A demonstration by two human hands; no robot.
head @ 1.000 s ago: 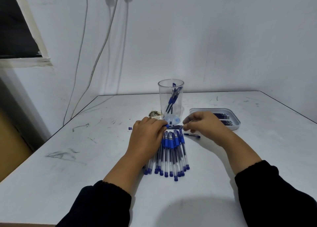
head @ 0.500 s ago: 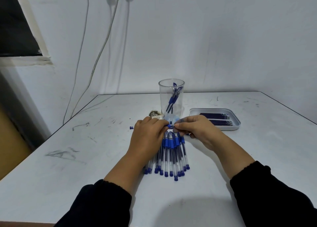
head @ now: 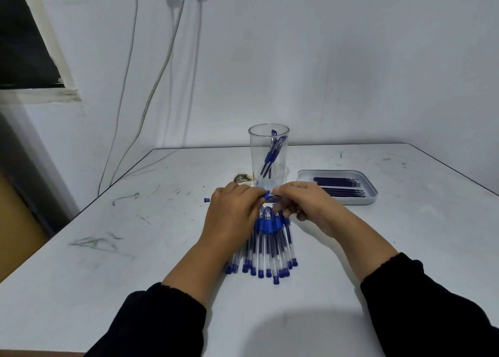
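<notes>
Running left to right, the pen [head: 270, 197] is pinched at either end by left hand [head: 233, 215] and right hand [head: 306, 208], fingers curled.

Head-height, forward-down, near table [head: 140, 275]

The clear cup [head: 268, 154] stood as the tallest obstacle on the table [head: 129, 262], and our left hand [head: 232, 216] and right hand [head: 305, 208], meeting on a pen [head: 267, 196] just in front of it, together with the pile of pens [head: 267, 244] in front of them, closed the straight way to the cup from the near edge. Right of the cup the tray [head: 374, 196] lay near, leaving a narrow gap, and a small blue cap [head: 207, 200] lay to the cup's front left. We saw bare tabletop well left of the cup and behind it, where a hand could pass.
</notes>
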